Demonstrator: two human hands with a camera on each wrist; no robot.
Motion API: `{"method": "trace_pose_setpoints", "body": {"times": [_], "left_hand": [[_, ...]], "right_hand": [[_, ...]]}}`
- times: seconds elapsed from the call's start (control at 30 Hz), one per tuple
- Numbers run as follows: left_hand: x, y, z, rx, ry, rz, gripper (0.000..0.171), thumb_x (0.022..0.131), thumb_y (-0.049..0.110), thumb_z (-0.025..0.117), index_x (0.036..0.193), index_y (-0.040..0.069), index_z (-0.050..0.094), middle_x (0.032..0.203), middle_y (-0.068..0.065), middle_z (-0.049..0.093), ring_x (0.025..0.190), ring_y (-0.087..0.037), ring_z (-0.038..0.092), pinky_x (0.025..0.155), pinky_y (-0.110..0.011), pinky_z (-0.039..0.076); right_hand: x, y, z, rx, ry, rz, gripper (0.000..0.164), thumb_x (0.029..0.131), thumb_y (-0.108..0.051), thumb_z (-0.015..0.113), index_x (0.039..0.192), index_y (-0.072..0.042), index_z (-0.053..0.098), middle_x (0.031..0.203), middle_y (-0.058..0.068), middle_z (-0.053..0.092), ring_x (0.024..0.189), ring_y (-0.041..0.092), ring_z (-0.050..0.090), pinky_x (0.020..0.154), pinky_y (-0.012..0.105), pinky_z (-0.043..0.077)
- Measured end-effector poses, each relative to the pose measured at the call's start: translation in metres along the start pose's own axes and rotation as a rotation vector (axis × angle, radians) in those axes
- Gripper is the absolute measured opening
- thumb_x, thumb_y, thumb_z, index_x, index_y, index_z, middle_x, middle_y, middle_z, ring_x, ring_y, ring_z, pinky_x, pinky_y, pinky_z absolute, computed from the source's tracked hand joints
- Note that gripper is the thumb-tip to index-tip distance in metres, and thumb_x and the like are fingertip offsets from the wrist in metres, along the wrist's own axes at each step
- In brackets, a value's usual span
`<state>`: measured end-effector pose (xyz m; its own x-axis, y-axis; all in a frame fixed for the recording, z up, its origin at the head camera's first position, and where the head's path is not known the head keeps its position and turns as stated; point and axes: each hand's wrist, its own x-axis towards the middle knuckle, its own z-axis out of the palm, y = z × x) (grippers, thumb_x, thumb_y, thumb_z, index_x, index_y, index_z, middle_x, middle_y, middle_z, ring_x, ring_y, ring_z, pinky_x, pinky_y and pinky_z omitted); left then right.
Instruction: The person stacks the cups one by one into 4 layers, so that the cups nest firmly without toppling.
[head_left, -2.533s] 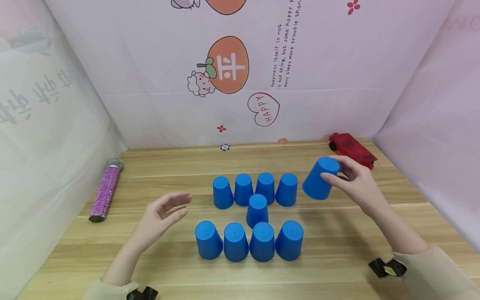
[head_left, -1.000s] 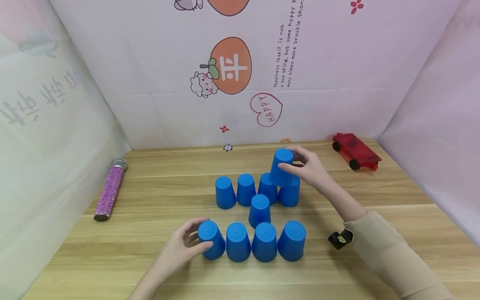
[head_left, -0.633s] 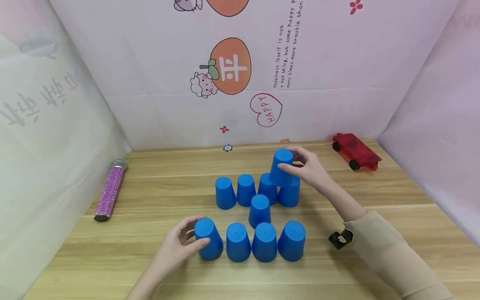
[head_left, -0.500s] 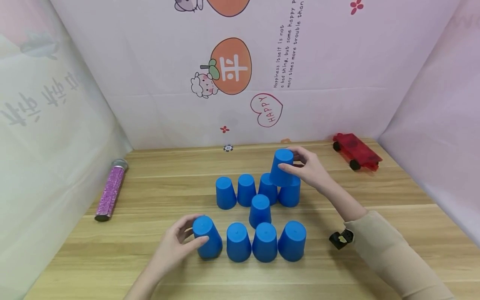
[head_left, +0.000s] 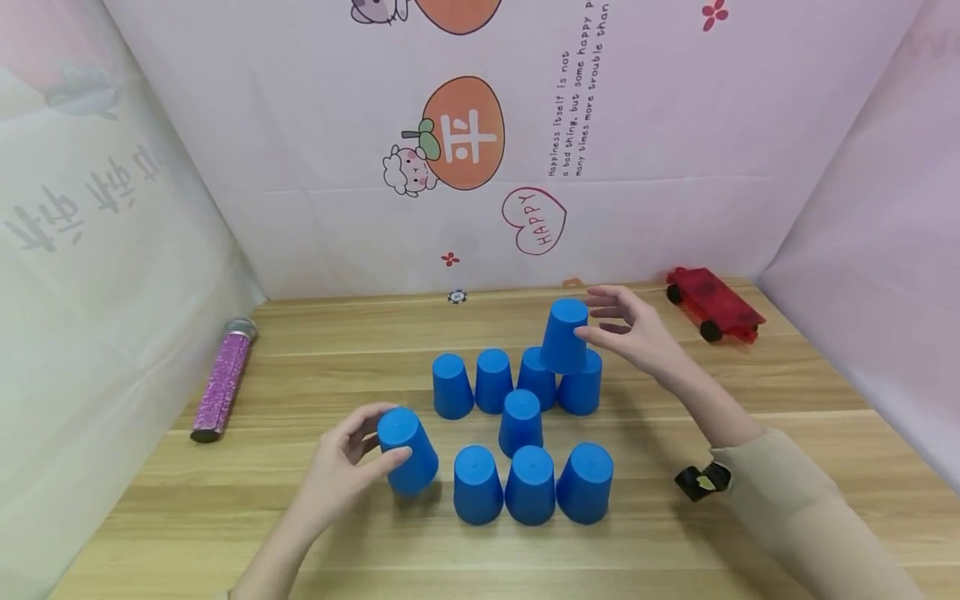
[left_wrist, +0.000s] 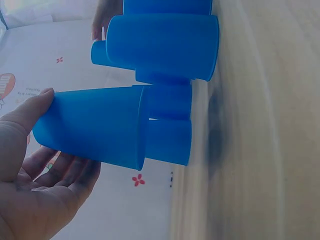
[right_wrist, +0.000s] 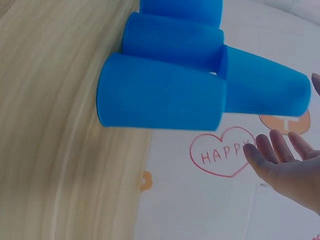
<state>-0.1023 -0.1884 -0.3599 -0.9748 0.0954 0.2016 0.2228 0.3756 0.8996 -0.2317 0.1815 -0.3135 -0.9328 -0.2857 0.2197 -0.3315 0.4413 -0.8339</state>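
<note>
My left hand [head_left: 341, 467] grips an upside-down blue cup [head_left: 408, 454] at the near left, thumb on one side and fingers on the other. In the left wrist view this cup [left_wrist: 95, 125] is held off the tabletop. Another upside-down cup [head_left: 566, 337] rests across the two right-hand cups of the back row [head_left: 452, 387]. Just right of it is my right hand [head_left: 637, 337], its fingers spread and apart from the cup, as the right wrist view also shows. One cup [head_left: 521, 423] stands alone between the rows, and three cups [head_left: 531, 486] form the front row.
A purple glittery microphone [head_left: 222, 382] lies at the left of the wooden table [head_left: 315, 342]. A red toy car [head_left: 712, 304] sits at the back right. Printed white cloth [head_left: 337, 233] walls off the back and both sides.
My right hand brought its cup from the right onto the back row, then let go and drew back rightward. My left hand took the front row's leftmost cup and lifted it up and left.
</note>
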Motion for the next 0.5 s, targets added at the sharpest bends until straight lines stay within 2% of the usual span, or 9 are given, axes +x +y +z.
{"method": "trace_pose_setpoints", "body": {"times": [0.23,0.37,0.43,0.5], "left_hand": [[0.013,0.006,-0.004,0.004,0.005,0.059,0.047,0.08,0.015,0.075,0.122,0.011,0.056,0.117,-0.006,0.063,0.105,-0.006,0.06,0.096,-0.042,0.05],[0.024,0.012,-0.006,0.003,-0.004,0.091,0.047,0.081,0.016,0.074,0.123,0.012,0.055,0.118,-0.005,0.062,0.105,-0.006,0.059,0.096,-0.044,0.05],[0.031,0.015,-0.007,0.002,-0.002,0.111,0.046,0.081,0.015,0.074,0.124,0.011,0.055,0.118,-0.006,0.062,0.106,-0.008,0.059,0.096,-0.045,0.05],[0.038,0.017,-0.009,0.007,0.003,0.126,0.047,0.082,0.014,0.073,0.124,0.01,0.055,0.119,-0.008,0.062,0.108,-0.013,0.059,0.097,-0.047,0.049]], "right_hand": [[-0.017,0.001,-0.014,-0.037,0.016,-0.01,0.059,0.091,-0.031,0.062,0.141,-0.011,0.037,0.138,0.016,0.048,0.125,0.037,0.047,0.097,0.053,0.046],[-0.031,0.001,-0.02,-0.055,0.011,-0.007,0.055,0.092,-0.029,0.061,0.139,-0.012,0.039,0.136,0.014,0.05,0.123,0.029,0.051,0.095,0.026,0.05],[-0.038,0.002,-0.023,-0.059,-0.001,-0.007,0.053,0.092,-0.027,0.06,0.138,-0.011,0.04,0.136,0.013,0.05,0.12,0.017,0.052,0.092,0.013,0.047],[-0.046,0.003,-0.025,-0.057,-0.017,-0.011,0.051,0.093,-0.025,0.06,0.138,-0.01,0.04,0.135,0.013,0.05,0.115,0.005,0.052,0.089,0.005,0.043]]}}
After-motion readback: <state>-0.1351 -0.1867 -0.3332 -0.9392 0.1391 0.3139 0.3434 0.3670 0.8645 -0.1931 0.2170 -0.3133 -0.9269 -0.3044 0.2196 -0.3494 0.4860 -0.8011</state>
